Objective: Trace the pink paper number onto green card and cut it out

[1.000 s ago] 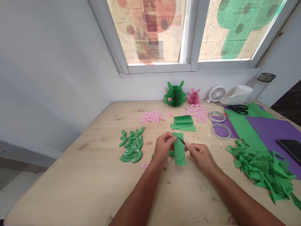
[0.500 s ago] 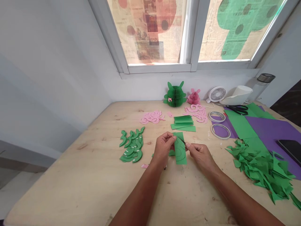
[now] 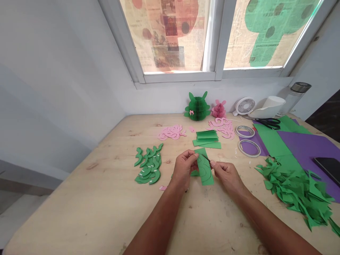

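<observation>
My left hand (image 3: pixel 183 165) pinches the upper left edge of a green paper strip (image 3: pixel 205 173), which carries drawn curved outlines. Closed around a small pair of scissors, my right hand (image 3: pixel 225 172) is at the strip's right side. Only the dark, thin blades (image 3: pixel 206 158) show, lying against the upper part of the paper; the handles are hidden in my fingers. Behind the left fingers another green piece (image 3: pixel 195 173) is partly covered. Left of my hands is a pile of curved green cutouts (image 3: pixel 151 168). Beyond them lie folded green strips (image 3: pixel 207 136).
Green paper scraps (image 3: pixel 300 193) are heaped at right, beside purple sheets (image 3: pixel 305 148) and a phone (image 3: pixel 329 166). Two tape rolls (image 3: pixel 249 148), black-handled scissors (image 3: pixel 268 123) and pink cutouts (image 3: pixel 172 132) lie farther back. A green paper figure (image 3: pixel 198 108) and a fan (image 3: pixel 244 106) stand by the wall.
The green strip has tilted, its lower end swinging slightly to the right. Both hands stay almost in place, with their grips kept.
</observation>
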Tool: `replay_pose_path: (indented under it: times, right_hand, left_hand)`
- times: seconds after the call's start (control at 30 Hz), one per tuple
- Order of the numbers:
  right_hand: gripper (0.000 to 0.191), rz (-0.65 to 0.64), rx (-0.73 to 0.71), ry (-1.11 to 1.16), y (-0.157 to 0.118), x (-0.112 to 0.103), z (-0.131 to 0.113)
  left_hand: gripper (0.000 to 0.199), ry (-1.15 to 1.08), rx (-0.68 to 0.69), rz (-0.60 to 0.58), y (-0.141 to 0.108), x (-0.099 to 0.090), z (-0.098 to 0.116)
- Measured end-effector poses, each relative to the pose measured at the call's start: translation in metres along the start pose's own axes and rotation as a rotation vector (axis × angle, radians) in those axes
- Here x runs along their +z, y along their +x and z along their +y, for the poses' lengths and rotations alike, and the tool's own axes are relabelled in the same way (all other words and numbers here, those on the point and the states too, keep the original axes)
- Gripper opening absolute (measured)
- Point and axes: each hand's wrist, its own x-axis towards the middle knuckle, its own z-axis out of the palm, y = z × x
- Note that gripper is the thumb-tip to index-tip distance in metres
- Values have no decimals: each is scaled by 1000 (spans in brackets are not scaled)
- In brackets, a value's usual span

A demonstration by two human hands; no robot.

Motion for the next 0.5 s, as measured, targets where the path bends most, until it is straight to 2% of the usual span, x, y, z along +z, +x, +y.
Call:
replay_pose_path:
  times: [0.27, 0.5]
  right_hand:
    - [52, -17, 15, 115, 2, 1, 13]
    - [52, -11, 15, 134, 2, 1, 14]
  left_hand:
    - [28, -70, -81, -65, -2, 0, 0]
    - [32, -76, -106, -70, -1, 0, -1]
